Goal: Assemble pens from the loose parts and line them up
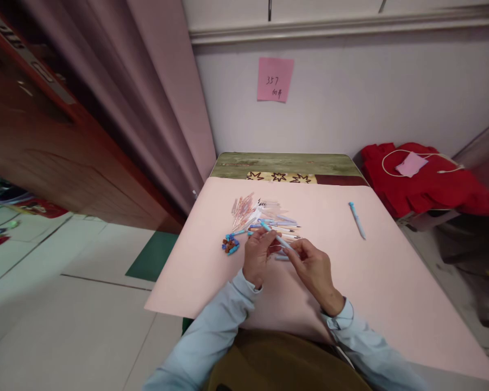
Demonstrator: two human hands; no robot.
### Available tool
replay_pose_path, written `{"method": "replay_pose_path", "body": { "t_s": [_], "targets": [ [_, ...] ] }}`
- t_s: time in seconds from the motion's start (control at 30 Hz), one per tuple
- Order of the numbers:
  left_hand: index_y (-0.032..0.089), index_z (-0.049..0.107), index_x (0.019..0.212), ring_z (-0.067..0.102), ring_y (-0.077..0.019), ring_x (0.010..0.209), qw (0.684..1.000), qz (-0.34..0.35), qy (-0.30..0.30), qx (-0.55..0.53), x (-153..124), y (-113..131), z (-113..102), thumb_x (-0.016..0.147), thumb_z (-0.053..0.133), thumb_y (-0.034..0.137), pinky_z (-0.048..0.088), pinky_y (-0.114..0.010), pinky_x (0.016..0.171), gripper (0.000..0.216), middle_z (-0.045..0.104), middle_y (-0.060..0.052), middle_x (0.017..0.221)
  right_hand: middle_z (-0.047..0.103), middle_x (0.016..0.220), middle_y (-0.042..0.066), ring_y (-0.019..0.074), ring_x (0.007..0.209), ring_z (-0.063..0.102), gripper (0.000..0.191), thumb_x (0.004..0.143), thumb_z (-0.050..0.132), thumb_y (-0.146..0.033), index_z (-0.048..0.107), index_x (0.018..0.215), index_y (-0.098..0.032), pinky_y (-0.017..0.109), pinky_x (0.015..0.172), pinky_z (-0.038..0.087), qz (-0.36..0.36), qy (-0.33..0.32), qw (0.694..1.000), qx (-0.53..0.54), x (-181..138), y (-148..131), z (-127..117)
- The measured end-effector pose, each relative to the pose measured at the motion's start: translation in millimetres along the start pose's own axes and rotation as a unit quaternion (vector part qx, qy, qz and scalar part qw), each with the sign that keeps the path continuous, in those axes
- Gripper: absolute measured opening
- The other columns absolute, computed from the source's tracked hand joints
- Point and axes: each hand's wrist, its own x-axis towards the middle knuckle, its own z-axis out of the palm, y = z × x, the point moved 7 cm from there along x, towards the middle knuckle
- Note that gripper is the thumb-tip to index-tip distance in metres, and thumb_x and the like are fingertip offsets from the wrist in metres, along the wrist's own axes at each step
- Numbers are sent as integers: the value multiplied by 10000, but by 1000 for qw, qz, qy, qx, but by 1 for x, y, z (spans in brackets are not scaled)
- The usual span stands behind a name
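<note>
Both hands meet over the middle of a pink sheet [391, 271] that covers a small table. My left hand [257, 255] and my right hand [313, 267] are both closed on one light-blue pen [276, 237], which slants up to the left between them. Just beyond the hands lies a loose pile of pen parts [264, 216], thin refills and clear barrels. A small heap of blue and brown caps [230, 245] sits to the left of my left hand. One finished light-blue pen [357, 220] lies alone on the sheet to the right.
A pink sticky note [274, 79] hangs on the wall ahead. A red garment [424, 179] with a white cable and a pink slip lies on a seat at the right. A curtain [146, 98] and a wooden door [36, 136] stand at the left.
</note>
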Motion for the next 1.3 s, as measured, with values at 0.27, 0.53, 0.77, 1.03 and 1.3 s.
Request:
{"method": "replay_pose_path", "body": {
  "t_s": [0.27,0.53,0.77,1.03,1.3],
  "targets": [
    [143,690,796,649,-103,664,1000,6,27,4,3,-2,-9,594,882,353,526,-230,662,349,732,-35,825,638,622,-17,115,528,539,336,896,592,-521,654,788,-208,220,527,363,-14,-12,1000,-5,-7,7,0],
    [131,704,784,584,-69,600,999,28,43,6,3,-9,-11,611,857,341,463,-211,627,312,701,-14,762,671,633,15,145,567,622,438,979,439,-510,669,754,-214,230,572,426,9,-105,993,44,-10,10,13],
    [129,684,819,604,-101,602,998,33,20,40,-1,-13,-5,609,852,367,486,-243,626,360,682,-16,720,619,600,-23,128,503,513,362,900,572,-558,685,964,-220,233,514,348,2,-74,997,22,-8,7,11],
    [161,696,878,596,-125,556,960,164,78,213,-10,47,-50,723,772,364,477,-235,555,267,630,15,599,706,789,49,172,686,588,453,846,618,-601,723,925,-167,253,589,431,91,-85,970,210,-7,33,17],
    [148,561,1325,722,-201,810,878,317,196,301,-19,114,-106,955,468,407,500,-367,921,462,759,-53,789,661,691,32,130,585,503,504,754,721,-620,749,917,-144,242,520,373,177,-112,925,318,-15,37,26]
  ]
}}
